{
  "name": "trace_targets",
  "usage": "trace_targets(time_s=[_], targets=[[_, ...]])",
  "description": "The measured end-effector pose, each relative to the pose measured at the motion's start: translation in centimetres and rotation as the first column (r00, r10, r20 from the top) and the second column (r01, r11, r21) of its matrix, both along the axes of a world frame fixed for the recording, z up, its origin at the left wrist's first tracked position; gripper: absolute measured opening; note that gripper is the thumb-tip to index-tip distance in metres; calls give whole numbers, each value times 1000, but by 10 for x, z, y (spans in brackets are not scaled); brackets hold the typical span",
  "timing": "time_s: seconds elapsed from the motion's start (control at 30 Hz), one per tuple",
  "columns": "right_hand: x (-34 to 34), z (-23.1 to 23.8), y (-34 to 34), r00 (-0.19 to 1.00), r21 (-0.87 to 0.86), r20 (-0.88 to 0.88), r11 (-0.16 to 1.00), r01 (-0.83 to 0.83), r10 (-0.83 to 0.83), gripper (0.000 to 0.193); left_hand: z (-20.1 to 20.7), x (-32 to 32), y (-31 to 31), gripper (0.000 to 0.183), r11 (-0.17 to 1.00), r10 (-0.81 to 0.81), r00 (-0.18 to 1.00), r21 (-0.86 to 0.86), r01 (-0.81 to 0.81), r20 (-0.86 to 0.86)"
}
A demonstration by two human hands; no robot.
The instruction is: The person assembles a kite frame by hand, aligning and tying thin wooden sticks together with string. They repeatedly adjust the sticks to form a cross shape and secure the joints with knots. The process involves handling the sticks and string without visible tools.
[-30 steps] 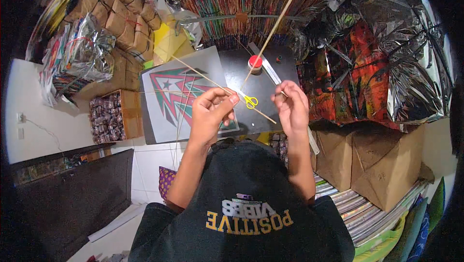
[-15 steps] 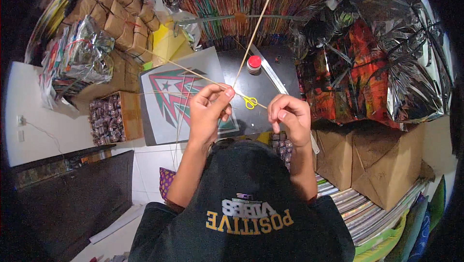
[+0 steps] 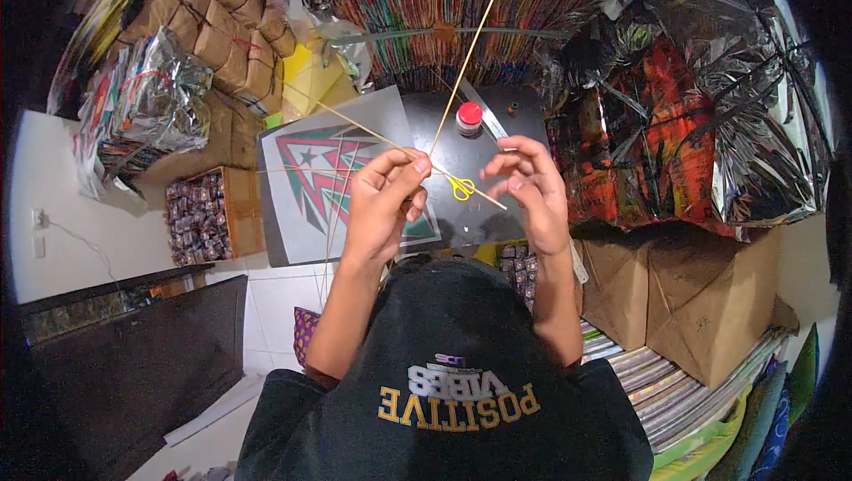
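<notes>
My left hand [image 3: 383, 201] is closed, pinching two thin bamboo sticks where they cross. One long stick [image 3: 470, 51] rises from the pinch toward the far side. The other stick [image 3: 355, 127] slants from the upper left, and its near end juts out toward the right. My right hand [image 3: 534, 197] is apart from that end, its fingers spread and bent, with nothing visible in them. Below the sticks, between my hands, lie yellow-handled scissors [image 3: 461, 189] on a dark table [image 3: 484, 232]. A pale sheet with a red, green and black star design [image 3: 293, 215] lies under my left hand.
A red-lidded jar [image 3: 469, 117] and a metal ruler [image 3: 487, 117] are on the table's far part. More thin sticks lie across the sheet. Wrapped bundles [image 3: 226, 46] stand at left, plastic-covered stacks [image 3: 657, 126] and brown cartons [image 3: 701, 303] at right. A box of small packets [image 3: 240, 215] is at left.
My right hand has let go of the stick's near end, lifted slightly away and spread its fingers. My left hand keeps its pinch on the crossed sticks.
</notes>
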State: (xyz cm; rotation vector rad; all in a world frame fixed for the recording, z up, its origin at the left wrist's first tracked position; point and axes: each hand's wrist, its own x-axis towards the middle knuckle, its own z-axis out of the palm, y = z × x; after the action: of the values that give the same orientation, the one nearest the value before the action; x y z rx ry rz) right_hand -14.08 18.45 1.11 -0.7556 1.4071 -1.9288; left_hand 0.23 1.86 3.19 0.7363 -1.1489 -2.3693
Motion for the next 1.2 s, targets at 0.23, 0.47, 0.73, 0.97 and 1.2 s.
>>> trace_targets(time_s=[0.23, 0.47, 0.73, 0.97, 1.2], targets=[[2, -26, -8, 999, 130, -20, 991, -30, 32, 89, 3, -1, -5, 15, 1000, 6, 1000, 9, -6, -12], [26, -49, -25, 984, 30, -45, 985, -171, 172, 52, 5, -1, -10, 16, 999, 8, 999, 34, -6, -33], [16, -85, -17, 963, 400, 11, 882, -250, 268, 28, 8, 7, -23, 15, 994, 54, 995, 94, -46, -88], [6, -104, -11, 908, 611, -393, 779, 139, 146, 23, 9, 10, -22, 17, 996, -47, 991, 72, 56, -126], [26, -16, -20, 982, -6, -20, 982, -187, 187, 31, 7, 10, -10, 16, 981, -188, 977, 31, 192, -105]])
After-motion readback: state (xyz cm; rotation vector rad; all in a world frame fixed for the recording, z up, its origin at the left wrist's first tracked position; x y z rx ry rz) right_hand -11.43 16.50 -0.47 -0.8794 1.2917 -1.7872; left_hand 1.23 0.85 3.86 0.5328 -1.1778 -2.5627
